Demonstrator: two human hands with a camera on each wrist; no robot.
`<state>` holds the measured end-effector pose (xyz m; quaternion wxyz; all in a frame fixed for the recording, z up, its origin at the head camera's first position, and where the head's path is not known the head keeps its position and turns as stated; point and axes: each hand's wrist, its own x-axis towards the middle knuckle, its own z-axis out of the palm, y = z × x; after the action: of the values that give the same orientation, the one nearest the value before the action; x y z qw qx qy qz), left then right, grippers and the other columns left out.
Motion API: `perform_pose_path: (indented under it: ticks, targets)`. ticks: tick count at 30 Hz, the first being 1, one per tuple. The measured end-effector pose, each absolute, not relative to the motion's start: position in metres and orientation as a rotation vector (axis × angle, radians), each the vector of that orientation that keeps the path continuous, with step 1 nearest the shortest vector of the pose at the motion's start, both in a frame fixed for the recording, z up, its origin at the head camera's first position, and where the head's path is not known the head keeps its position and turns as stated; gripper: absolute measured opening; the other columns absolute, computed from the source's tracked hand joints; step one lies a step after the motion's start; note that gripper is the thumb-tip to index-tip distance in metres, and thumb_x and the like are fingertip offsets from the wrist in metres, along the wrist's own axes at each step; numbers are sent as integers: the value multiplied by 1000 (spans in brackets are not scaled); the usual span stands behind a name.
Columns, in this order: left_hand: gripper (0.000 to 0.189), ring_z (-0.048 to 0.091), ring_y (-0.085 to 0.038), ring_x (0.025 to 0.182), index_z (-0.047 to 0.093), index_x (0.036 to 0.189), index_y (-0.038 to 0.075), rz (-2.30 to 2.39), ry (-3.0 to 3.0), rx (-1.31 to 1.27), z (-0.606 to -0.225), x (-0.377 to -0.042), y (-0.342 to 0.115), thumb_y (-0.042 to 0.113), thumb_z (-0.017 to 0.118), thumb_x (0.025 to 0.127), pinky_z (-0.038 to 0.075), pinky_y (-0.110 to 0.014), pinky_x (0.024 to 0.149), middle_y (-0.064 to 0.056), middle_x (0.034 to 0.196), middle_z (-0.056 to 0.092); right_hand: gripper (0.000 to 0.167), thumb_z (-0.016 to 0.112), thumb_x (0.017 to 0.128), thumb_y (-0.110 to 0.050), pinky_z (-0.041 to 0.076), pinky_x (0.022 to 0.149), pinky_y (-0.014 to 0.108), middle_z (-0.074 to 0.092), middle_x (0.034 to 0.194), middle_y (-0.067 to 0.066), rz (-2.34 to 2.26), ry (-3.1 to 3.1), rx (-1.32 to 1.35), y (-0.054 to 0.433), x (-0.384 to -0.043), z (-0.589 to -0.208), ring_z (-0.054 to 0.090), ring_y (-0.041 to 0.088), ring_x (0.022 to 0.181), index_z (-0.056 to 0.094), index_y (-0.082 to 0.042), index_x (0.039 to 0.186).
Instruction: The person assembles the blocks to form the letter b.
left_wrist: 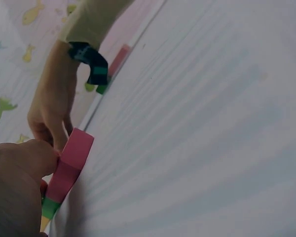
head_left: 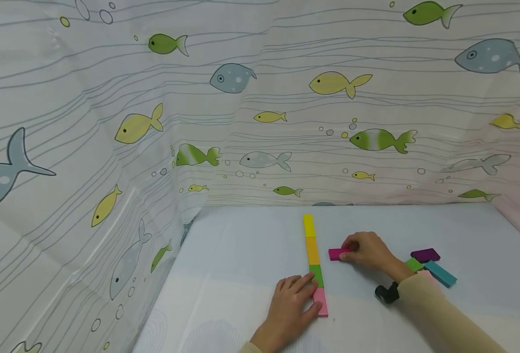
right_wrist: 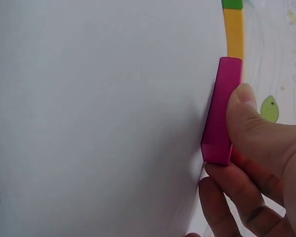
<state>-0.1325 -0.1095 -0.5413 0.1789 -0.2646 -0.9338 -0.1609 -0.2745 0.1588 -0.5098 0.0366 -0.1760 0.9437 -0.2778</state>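
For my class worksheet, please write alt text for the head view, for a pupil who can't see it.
A person's right hand pinches a magenta block beside a row of yellow, orange, green and pink blocks, which the left hand touches at its near end. More coloured blocks lie near the right sleeve; a fish-patterned backdrop is behind.

The held block (head_left: 334,254) is magenta; the block row (head_left: 313,250) is yellow, orange, green and pink; the pale backdrop (head_left: 224,128) is patterned with fish and lines.
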Motion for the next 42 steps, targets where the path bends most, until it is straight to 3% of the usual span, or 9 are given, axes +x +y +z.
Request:
perform_pose_path:
  ticks: [26,42]
  targets:
    - [40,63,-18,124,75,133,23,-465,-2656,-738,-544,-133,-110,46,66,102,51,-43,103,5,148,66,31,91,84,-28,58,85,38,75,93,-4,-868,2906,-584,142,-279,-513,62,14,86,81,-12,110]
    - [40,62,-17,125,75,134,22,-464,-2634,-743,-543,-132,-110,45,67,101,50,-44,102,6,147,66,31,90,85,-24,59,93,48,77,97,-3,-893,2916,-624,137,-281,-512,65,16,92,81,-12,113]
